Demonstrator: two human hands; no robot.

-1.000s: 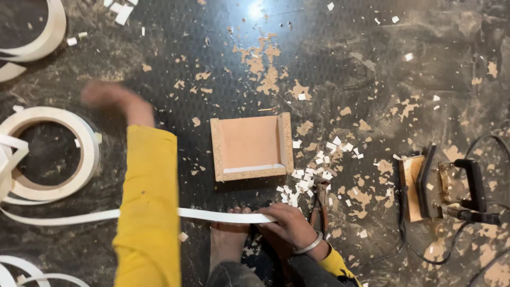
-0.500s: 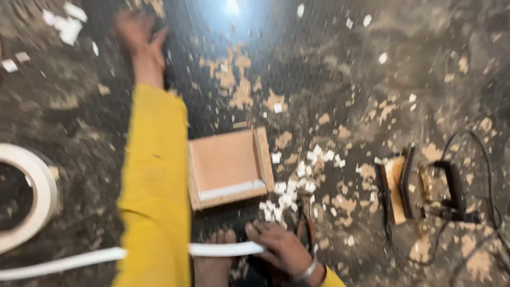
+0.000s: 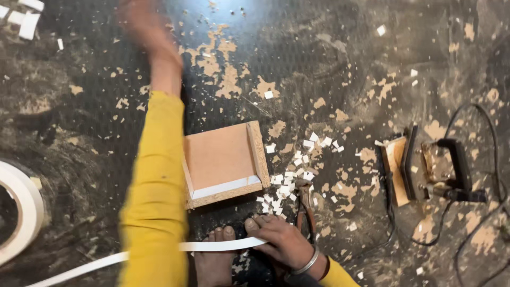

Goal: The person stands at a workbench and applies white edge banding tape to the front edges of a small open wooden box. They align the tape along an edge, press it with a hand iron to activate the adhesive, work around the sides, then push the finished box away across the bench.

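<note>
My left hand (image 3: 144, 25) is stretched far out over the dark floor at the top left, in a yellow sleeve, too blurred by motion to show its fingers. Close to me, my right hand (image 3: 280, 240) pinches the end of a long white edging strip (image 3: 212, 246) that runs left across the floor and over my bare foot (image 3: 214, 254). A small open wooden box (image 3: 223, 162) with a white strip along its near edge lies just beyond the foot. Pliers (image 3: 305, 204) rest beside my right hand.
A roll of white edging tape (image 3: 24, 210) lies at the left edge. An old flat iron (image 3: 433, 167) with its black cable (image 3: 481, 223) sits on a wooden block at the right. Small white offcuts (image 3: 289, 178) and wood chips litter the floor.
My left arm has swung from the tape roll at the left up and away across the floor. The view has shifted right. My right hand has stayed on the strip.
</note>
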